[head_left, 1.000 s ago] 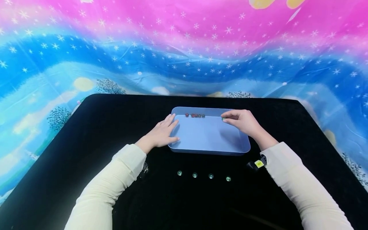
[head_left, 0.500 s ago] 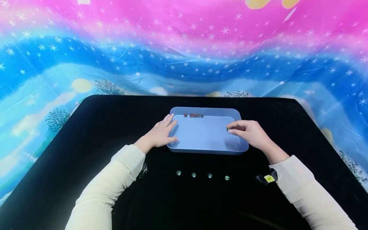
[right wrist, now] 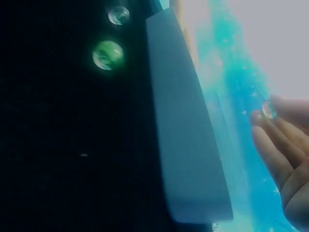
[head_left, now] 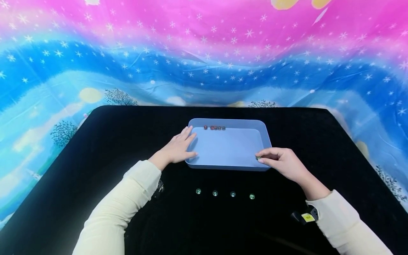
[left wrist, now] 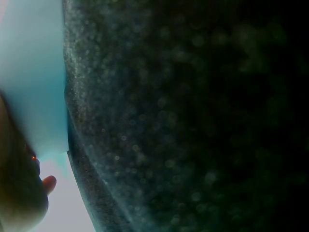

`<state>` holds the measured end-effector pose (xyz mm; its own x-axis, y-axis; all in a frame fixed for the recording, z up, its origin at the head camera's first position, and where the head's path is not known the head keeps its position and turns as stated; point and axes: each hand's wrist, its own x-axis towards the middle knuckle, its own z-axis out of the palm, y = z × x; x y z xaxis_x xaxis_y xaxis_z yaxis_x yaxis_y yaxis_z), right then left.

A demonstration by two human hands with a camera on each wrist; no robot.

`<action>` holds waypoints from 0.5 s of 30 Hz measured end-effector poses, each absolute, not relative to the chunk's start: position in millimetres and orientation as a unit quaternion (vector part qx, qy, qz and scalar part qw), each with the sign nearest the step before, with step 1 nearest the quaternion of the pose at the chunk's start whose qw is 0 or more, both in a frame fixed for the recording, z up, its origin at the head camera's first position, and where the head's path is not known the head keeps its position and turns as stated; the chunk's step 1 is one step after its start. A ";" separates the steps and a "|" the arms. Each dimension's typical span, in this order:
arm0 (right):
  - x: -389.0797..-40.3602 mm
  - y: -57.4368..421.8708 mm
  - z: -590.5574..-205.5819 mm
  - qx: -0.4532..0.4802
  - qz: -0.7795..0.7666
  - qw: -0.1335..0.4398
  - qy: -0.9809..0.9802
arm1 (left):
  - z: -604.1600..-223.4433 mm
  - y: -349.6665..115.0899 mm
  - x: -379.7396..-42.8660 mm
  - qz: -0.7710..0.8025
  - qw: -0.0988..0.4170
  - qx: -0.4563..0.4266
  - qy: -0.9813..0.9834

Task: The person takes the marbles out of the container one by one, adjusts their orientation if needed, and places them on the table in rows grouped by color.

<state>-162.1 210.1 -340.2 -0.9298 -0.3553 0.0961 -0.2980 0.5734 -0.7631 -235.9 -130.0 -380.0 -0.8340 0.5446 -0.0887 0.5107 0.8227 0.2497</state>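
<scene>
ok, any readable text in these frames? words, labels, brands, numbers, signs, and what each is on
Yellow label on the black device at the right wrist: dark marks, too small and blurred to read.
Blue tray, marbles, patterned backdrop: no text seen.
Nothing legible to quote.

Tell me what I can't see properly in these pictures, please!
Head view: the held marble and its full pattern; it is tiny and the right hand partly covers it.
Head view: the row of marbles, too small to show each pattern.
Left wrist view: the rest of the left hand, cut off by the left edge.
Right wrist view: the inside of the tray, hidden behind its wall.
</scene>
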 end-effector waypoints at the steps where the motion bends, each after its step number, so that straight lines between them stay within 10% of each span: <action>1: -160.1 210.9 -341.4 -0.184 -0.425 0.034 0.886 | -380.2 -130.1 -236.1 0.108 0.078 0.276 0.952; 15: -137.6 226.0 -352.6 -0.188 -0.457 0.059 0.868 | -380.1 -129.5 -236.6 0.104 0.077 0.277 0.952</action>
